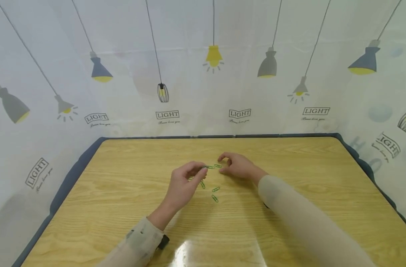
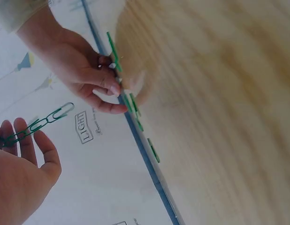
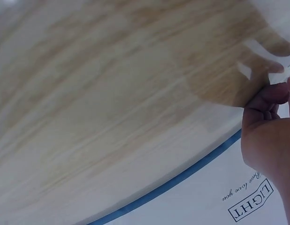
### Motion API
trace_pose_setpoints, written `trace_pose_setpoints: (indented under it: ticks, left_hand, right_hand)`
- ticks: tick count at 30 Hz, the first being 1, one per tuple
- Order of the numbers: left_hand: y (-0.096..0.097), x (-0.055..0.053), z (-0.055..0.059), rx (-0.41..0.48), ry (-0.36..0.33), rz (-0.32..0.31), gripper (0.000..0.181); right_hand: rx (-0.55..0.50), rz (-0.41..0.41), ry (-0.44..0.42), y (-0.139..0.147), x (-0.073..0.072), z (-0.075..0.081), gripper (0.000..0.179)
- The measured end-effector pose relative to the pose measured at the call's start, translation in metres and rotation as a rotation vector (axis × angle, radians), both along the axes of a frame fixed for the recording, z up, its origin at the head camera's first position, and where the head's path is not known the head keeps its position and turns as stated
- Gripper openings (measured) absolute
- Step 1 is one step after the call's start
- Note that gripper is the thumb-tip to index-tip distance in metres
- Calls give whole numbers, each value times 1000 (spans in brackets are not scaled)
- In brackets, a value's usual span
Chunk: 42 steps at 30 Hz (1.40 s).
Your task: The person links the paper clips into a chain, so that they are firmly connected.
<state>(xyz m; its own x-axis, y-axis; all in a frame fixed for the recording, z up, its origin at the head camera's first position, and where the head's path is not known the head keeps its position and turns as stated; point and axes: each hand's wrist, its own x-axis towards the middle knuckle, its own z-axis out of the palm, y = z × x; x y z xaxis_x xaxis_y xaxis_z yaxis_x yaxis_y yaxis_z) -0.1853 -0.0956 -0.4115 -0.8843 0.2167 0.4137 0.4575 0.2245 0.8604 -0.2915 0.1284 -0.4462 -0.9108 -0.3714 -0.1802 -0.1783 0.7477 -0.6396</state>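
Observation:
My left hand pinches a chain of linked green paper clips between thumb and fingers. Its free end sticks out past the fingertips toward the right hand. Part of the chain is hidden inside the hand. My right hand is just to the right, its thumb and forefinger bent and spread apart with nothing held between them. Close to those fingertips is a green paper clip. Loose green paper clips lie on the table below and between the hands. Only part of the right hand shows in the right wrist view.
The wooden table has a glossy top and a dark blue edge. Behind it and at both sides hangs a white sheet printed with lamps and the word LIGHT. A dark strap piece shows at the left cuff.

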Motion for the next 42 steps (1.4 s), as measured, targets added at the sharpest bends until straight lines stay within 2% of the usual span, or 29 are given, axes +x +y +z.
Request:
trace_pose_setpoints:
  ticks: [9,18,21,28,31,34,38,42]
  left_hand:
    - [-18,3,12,48,-112,58,22]
    - [-23,3,25,62,-155,70,23]
    - [-23,1,27,59,-159,69,24]
    - [-22,-1,22,63,-158,37,22]
    - [-22,-2,21,67,-172,36,23]
    - [-23,-3,19,63,-179,42,23]
    - [-24,-4,17,59,-180,46,25]
    - [-25,-4,17,68,-174,50,24]
  right_hand:
    - [104,-28,-2,-12,-1,3,28]
    - [117,-88,-22,-19,-1,6,17]
    - [116,-106,-28,-20,0,7,15]
    - [121,-122,-37,-18,1,5,16]
    - [27,-122,-77,-12,-2,4,15]
    - [-135,-161,-162,-3,-4,9,15]
    - [-385,-246,-242,3,-1,25,18]
    - [-594,-239,-225,0,10,48,22]
